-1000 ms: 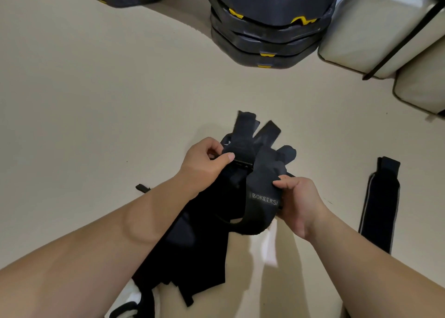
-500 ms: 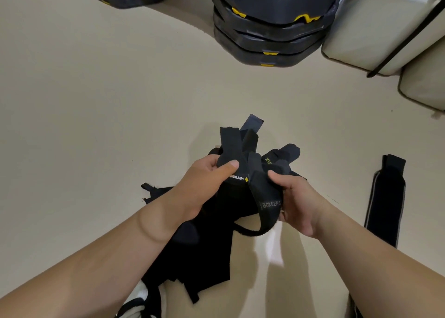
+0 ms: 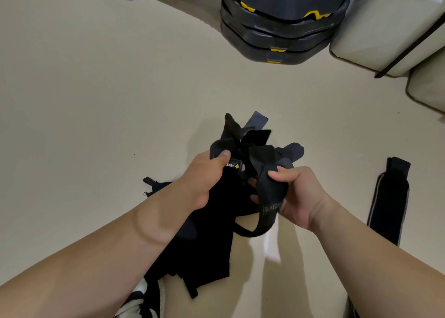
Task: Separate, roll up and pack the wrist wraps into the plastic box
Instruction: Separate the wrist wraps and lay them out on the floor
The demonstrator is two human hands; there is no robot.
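Left grip [image 3: 204,178] curled tight round the tangled bundle of wrist wraps [image 3: 240,144], thumb pressed down beside a yellow-marked label. Right grip [image 3: 298,195] sits just beside it, pinching one black strap [image 3: 267,197] lettered BOKEER, which loops down below both grips. More dark ends fan out above the thumbs, and loose tails hang beneath the left wrist. Well off to the right of the right grip, a single wrap [image 3: 389,197] lies flat on the floor [image 3: 96,101].
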